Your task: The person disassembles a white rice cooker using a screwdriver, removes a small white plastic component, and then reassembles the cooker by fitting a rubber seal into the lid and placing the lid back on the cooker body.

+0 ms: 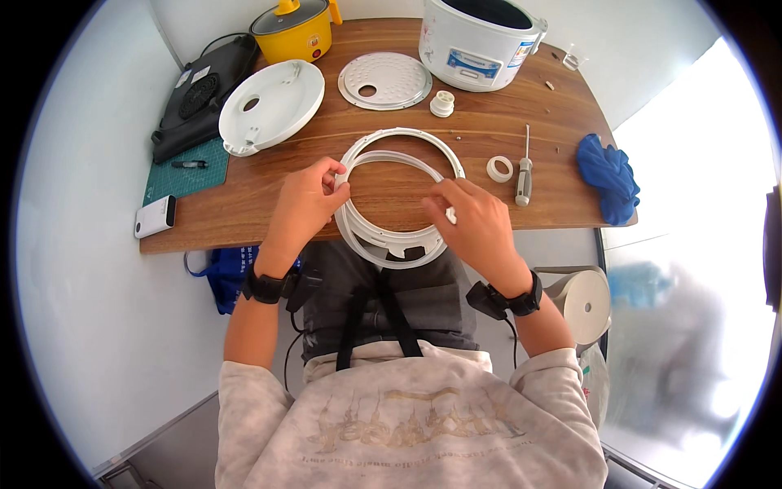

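Note:
Two rings overlap in front of me at the table's near edge: a white plastic ring frame (404, 132) with a wider section on its near side, and a thinner, translucent ring that looks like a sealing gasket (394, 156). My left hand (312, 200) pinches the left side of both between thumb and fingers. On the opposite side, my right hand (474, 213) is closed with its fingers curled over the rings' right edge. A small white piece (450, 214) shows by its fingers; I cannot tell whether it belongs to a ring. The rings' near part hangs over my lap.
On the wooden table (277, 196) lie a white lid cover (285, 114), a dimpled round plate (386, 73), a white valve cap (442, 103), a small ring (499, 169), a screwdriver (524, 175) and a blue cloth (608, 179). A white rice cooker body (472, 57) and yellow pot (295, 37) stand behind.

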The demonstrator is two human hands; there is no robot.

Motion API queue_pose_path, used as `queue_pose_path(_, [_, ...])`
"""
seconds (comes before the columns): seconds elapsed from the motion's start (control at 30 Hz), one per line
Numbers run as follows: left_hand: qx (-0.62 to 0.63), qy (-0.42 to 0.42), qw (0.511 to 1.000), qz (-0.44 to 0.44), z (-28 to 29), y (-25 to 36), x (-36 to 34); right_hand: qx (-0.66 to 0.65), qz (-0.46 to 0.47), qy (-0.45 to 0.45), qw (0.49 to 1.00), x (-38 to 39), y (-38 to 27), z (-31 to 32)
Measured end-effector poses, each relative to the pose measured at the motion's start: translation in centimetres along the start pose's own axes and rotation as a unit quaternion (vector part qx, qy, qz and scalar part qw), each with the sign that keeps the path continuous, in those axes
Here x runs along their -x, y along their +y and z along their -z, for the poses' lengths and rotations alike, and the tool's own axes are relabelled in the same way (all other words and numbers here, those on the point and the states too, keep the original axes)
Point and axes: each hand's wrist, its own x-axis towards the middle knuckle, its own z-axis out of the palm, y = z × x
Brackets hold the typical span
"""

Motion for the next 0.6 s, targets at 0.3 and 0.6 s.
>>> queue_pose_path(0.3, [-0.106, 0.028, 0.992, -0.061, -0.3, -0.3, -0.8, -0.028, -0.164, -0.071, 0.984, 1.0, 1.3, 0.7])
queue_pose_path(0.6, [-0.080, -0.007, 0.997, 0.000, 2.0, 2.7, -2.1, -0.076, -0.156, -0.039, 0.984, -1.1, 2.2, 1.9])
